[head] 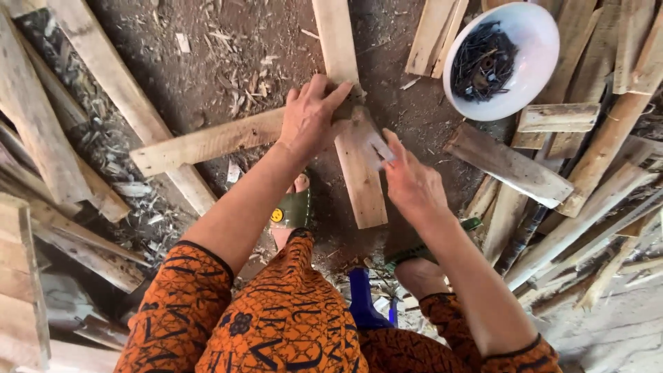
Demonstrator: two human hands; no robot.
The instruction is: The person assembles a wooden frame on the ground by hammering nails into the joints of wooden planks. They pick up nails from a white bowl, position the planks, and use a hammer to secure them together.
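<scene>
Two pale wooden planks lie crossed on the dirt: a long upright plank [359,173] and a crosswise plank [207,141]. My left hand [311,117] rests on the crossing, with its fingers closed on a dark grey lump [353,98] that sits on the upright plank. My right hand [411,181] hovers just right of the same plank, fingers pinched on a small pale, blurred piece [378,148]. What that piece is I cannot tell. Both arms wear orange patterned sleeves.
A white bowl [542,38] of dark nails stands at the upper right among loose boards. More planks [511,164] are piled right and left. A green sandal [293,207] and a blue object [362,297] sit near my knees. Wood shavings litter the ground.
</scene>
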